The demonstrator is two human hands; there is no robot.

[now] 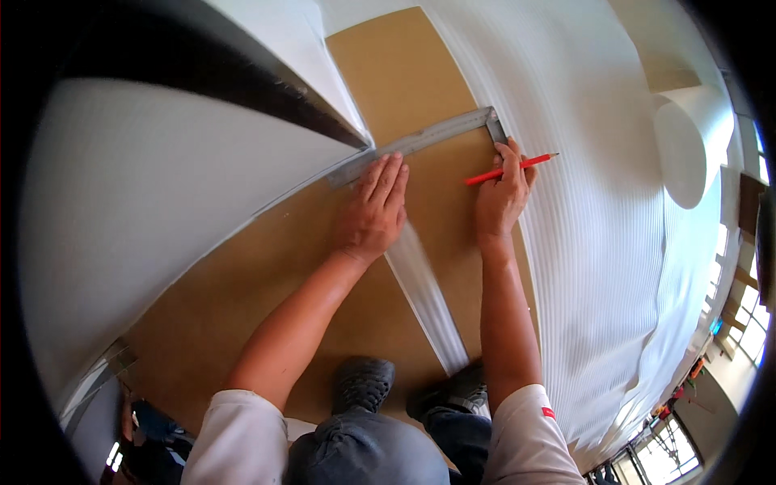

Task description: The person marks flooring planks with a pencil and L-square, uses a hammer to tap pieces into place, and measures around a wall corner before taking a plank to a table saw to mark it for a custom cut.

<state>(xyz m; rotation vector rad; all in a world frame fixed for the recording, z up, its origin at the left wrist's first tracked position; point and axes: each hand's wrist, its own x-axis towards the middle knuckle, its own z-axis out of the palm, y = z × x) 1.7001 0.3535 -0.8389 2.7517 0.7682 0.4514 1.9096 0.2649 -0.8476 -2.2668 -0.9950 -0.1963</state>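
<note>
A metal try square [440, 133] lies across a brown board [404, 69], its short stock turned toward me at the right end. My left hand [370, 214] rests with fingers stretched out, their tips against the blade's near edge. My right hand [499, 206] is closed around a red pencil [482, 178], its dark point directed to the right. The thumb and fingertips of that hand also touch the square's stock. At its left end, the blade meets the corner of a white panel [170, 162] with a dark edge.
White ribbed foam sheeting [590, 234] covers the right side, with a rolled part [687, 145] at far right. A pale strip [424, 287] runs between brown boards. My shoes [364, 384] are close to the boards. Another person [153, 428] is partly visible at lower left.
</note>
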